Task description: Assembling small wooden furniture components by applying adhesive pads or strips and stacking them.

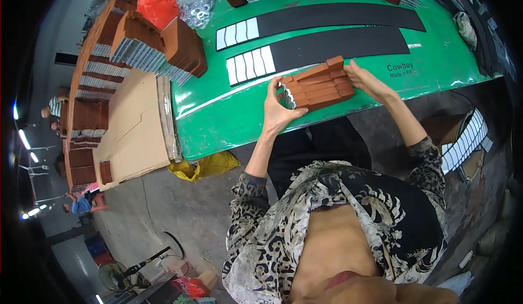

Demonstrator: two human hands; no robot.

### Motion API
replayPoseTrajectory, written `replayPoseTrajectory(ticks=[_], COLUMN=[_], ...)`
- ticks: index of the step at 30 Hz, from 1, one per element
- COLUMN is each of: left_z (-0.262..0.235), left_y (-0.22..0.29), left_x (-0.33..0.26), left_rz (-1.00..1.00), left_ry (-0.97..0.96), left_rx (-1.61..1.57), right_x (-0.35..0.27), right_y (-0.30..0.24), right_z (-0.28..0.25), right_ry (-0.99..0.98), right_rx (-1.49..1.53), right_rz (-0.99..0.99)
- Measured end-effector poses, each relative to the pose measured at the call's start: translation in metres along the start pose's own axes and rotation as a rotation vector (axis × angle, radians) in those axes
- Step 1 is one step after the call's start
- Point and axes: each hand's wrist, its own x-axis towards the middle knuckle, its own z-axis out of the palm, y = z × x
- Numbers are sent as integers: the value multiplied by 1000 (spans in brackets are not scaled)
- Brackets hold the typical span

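Observation:
A stack of reddish-brown strips (318,90) is held just above the near edge of the green table (218,132). My left hand (279,110) grips its left end, thumb on the near side and fingers on the far side; silvery edges show there. At the opposite end, my right hand (370,83) lies against the stack with its fingers along the end; its palm side is partly hidden. Just beyond the stack lie two long black strips, the nearer black strip (340,48) and the farther black strip (338,16), each with white panels at its left end.
More brown stacks (185,48) stand at the table's left corner, by a red plastic bag (158,8) and loose rings (200,12). Others line the far edge. Cardboard (136,124) adjoins on the left. A yellow bag (204,166) hangs below; an open carton (441,129) stands at right.

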Motion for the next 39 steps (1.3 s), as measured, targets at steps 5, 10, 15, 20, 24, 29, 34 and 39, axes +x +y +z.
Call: replayPoseTrajectory(ticks=[5,10,15,20,24,29,34,39], left_z=[14,5,15,27,28,12,3,-1], left_y=[7,2,-13,-30,-12,-5,-11,-25], left_x=[7,1,4,2,5,-2,-1,-2], left_rz=[-13,-11,102,209,207,130,15,178], left_ry=[-52,-169,-187,-109,-37,-38,-150,-192], left_rx=[13,138,94,214,336,245,230,300], right_x=[-4,-2,3,-1,-1,-1,4,19], right_y=[10,21,27,28,32,22,15,-39], right_z=[13,10,16,32,32,42,35,31], right_ry=[159,242,247,309,363,338,324,446], right_rx=[-272,-322,-167,-392,-319,-325,-423,-520], right_rz=[-432,-613,-672,-779,-713,-747,-705,-797])
